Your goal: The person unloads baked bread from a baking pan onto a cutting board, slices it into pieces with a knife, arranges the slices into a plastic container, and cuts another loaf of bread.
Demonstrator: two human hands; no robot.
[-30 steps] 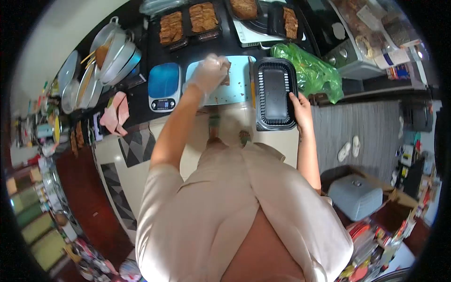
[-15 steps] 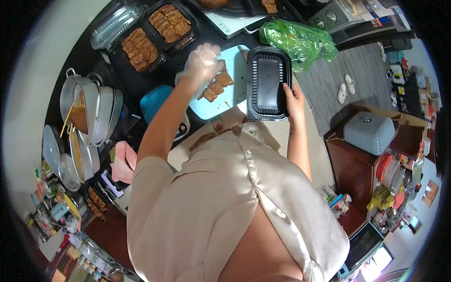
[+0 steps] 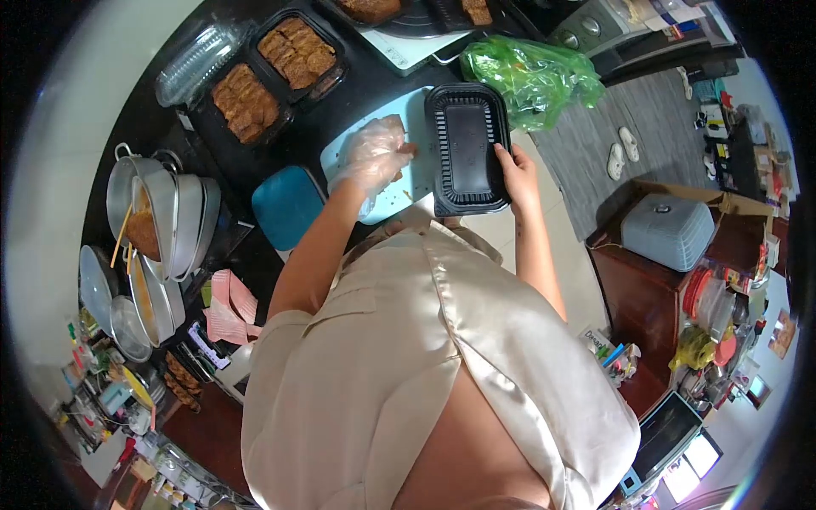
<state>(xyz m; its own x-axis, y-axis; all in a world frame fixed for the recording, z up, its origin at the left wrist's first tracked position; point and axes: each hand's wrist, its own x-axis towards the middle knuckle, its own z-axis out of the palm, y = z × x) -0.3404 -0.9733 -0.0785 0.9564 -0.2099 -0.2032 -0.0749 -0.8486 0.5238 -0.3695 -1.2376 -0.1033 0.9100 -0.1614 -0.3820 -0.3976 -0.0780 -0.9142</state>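
Note:
My left hand [image 3: 374, 157], in a clear plastic glove, is closed over brown food pieces [image 3: 409, 150] on the light blue board [image 3: 393, 205]; the glove and fingers hide most of them. My right hand [image 3: 518, 174] grips the right side of a black ridged tray [image 3: 467, 151], thumb on its rim. No food shows inside the tray, which sits beside the board's right edge and partly over it. To the left of the board lies a blue-topped scale [image 3: 289, 206].
Two black trays of brown food pieces [image 3: 246, 102] [image 3: 297, 53] stand at the back left beside a clear plastic lid [image 3: 201, 64]. Metal bowls [image 3: 157, 212] are at the left. A green plastic bag [image 3: 534, 81] lies behind the black tray, near a white appliance [image 3: 410, 49].
My left hand has moved down and right over the food pieces on the board and closed on them. My right hand and the black tray have shifted slightly left. The view has turned.

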